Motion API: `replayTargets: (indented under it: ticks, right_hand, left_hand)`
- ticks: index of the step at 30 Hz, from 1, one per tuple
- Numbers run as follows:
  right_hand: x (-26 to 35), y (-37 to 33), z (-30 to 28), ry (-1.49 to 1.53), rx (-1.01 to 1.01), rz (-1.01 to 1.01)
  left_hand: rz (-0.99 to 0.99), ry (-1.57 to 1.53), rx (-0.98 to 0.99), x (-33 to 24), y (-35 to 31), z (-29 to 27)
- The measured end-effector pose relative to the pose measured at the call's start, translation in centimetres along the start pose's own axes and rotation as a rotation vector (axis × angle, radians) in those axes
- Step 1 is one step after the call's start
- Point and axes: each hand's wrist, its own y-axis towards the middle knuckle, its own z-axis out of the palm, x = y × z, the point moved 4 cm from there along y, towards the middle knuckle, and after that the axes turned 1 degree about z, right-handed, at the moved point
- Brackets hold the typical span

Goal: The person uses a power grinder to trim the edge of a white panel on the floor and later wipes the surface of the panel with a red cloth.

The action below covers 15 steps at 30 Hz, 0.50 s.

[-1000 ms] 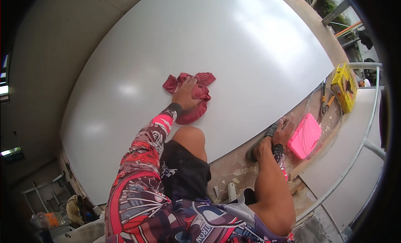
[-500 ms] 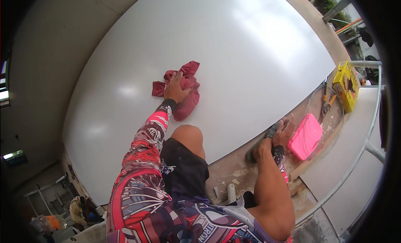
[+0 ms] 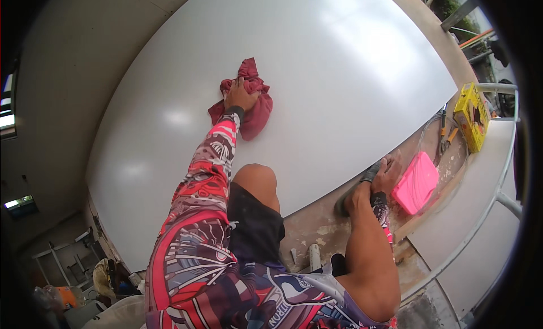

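Note:
A crumpled dark red cloth (image 3: 257, 117) lies bunched on a large, smooth, glossy white panel (image 3: 317, 125). My left hand (image 3: 241, 96) presses down on its middle with the fingers bent into the folds, and the arm is stretched far forward. My right hand (image 3: 387, 175) is low at the right, beside my sandalled foot and close to the panel's edge. Its fingers are stretched out and hold nothing visible. A bright pink plastic case (image 3: 417, 183) lies just right of that hand.
A yellow box (image 3: 472, 117) stands at the right, near orange-handled pliers (image 3: 451, 138) and thin looped wire. A curved pale metal rail (image 3: 499, 185) bounds the right side. My bent knee (image 3: 255, 182) juts over the panel. Mixed items and a metal frame (image 3: 65, 267) fill the lower left.
My left hand has pushed the red cloth farther away across the panel, and the cloth's folds have shifted. My right hand has stayed almost in place beside the foot.

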Motion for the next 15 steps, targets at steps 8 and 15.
replayTargets:
  ticks: [8,15]
  right_hand:
    - [-2.2,-0.2,0.1,-0.022,-0.036,-0.064]
    - [-1.5,0.2,0.5,-0.057,0.041,-0.106]
  left_hand:
    - [0.324,-0.18,0.269,-0.6,-11.0,2.7]
    - [0.188,-0.262,0.376,2.5,-18.1,2.0]
